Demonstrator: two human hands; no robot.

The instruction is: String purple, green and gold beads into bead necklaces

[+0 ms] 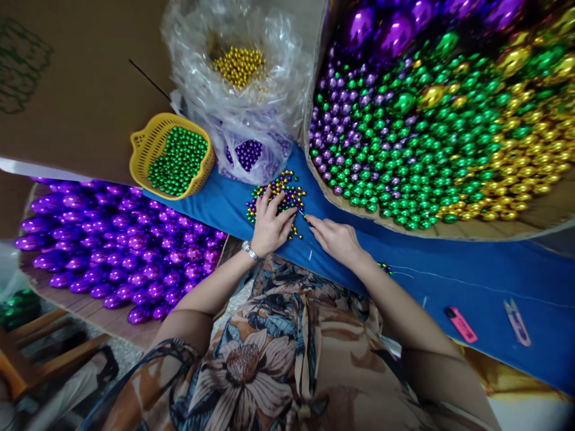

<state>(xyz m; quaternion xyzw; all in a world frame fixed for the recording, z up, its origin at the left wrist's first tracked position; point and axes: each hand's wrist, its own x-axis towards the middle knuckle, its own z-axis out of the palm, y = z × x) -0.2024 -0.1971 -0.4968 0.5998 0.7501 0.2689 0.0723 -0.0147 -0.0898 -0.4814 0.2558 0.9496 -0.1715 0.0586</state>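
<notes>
A small pile of gold, purple and green beads [287, 179] lies on the blue cloth [323, 206]. My left hand [272, 224] rests on the pile with its fingers spread, and its thumb and forefinger are close to the tip of a thin needle [301, 211]. My right hand [336, 239] is closed in a pinch on this needle from the right side. Near the right fingertips a few beads seem to sit on the needle, though they are too small to count. Behind my right forearm, more strung beads [385, 268] show, and a white thread [449, 279] trails off to the right.
A yellow basket [135, 158] of green beads and a plastic bag [188, 54] with gold and purple beads stand behind. Large boxes hold mixed baubles [426, 137] and purple baubles [135, 251]. A pink lighter [462, 324] and thread snips [517, 323] lie at right.
</notes>
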